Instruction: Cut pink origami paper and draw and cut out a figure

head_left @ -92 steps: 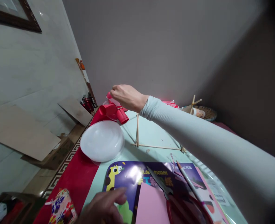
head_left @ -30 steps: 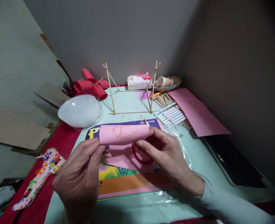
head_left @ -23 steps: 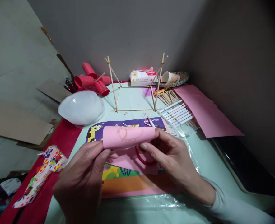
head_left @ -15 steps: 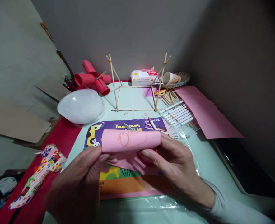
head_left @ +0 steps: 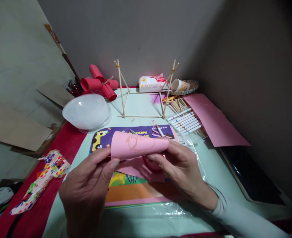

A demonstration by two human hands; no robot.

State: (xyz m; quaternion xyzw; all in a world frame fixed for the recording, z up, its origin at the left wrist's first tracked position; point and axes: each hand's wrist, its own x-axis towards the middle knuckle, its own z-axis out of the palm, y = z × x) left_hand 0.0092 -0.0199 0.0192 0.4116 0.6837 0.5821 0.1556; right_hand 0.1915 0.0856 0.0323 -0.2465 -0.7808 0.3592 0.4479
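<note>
A pink sheet of paper [head_left: 136,145], curled over on itself, is held up between my two hands. A faint brownish line drawing, rather like a bird, shows on its curved face. My left hand [head_left: 86,185] pinches the paper's left end between thumb and fingers. At the right end my right hand [head_left: 183,168] grips it, the thumb lying along the lower edge. Beneath the paper lie red-handled scissors [head_left: 154,163], partly hidden, and another pink piece [head_left: 133,169]. Both rest over a purple and orange origami paper pack [head_left: 138,195].
Behind stands a wooden stick frame [head_left: 143,116]. White bowls [head_left: 86,112] and red paper tubes [head_left: 92,85] are at the left. Markers [head_left: 188,122], a pink sheet [head_left: 217,124] and a black tablet-like slab [head_left: 250,178] lie right. A colourful patterned object [head_left: 42,181] rests on the left edge.
The paper's left end has opened wider and tilted up, while its right end is narrower. Both hands keep hold of it. The view has shifted slightly.
</note>
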